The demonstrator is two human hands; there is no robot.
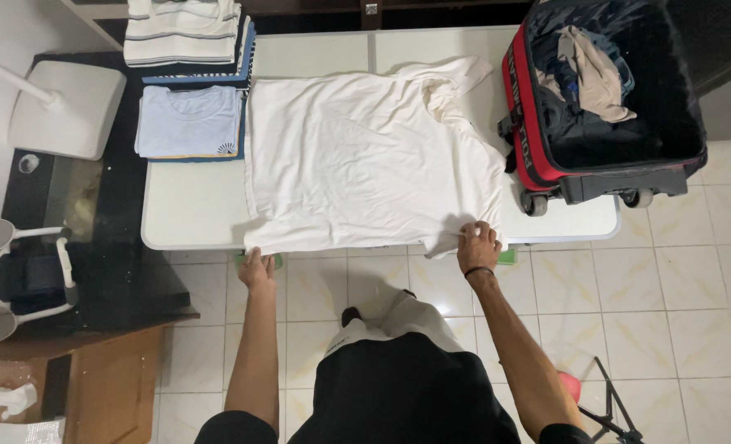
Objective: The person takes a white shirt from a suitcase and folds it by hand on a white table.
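One white t-shirt [365,156], flat, creased

White folding table [193,218] on tiled floor [670,279]. White T-shirt [365,156] spread flat across middle, hem at near edge. Folded light-blue shirt [189,122] at left end; striped folded stack [186,33] behind it. Open red-and-black suitcase [608,90] on right end.

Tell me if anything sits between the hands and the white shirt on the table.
Nothing visible does. The left hand already grips the near hem of the white shirt, and the right hand pinches its near edge by the sleeve. The folded stack lies off to the side.
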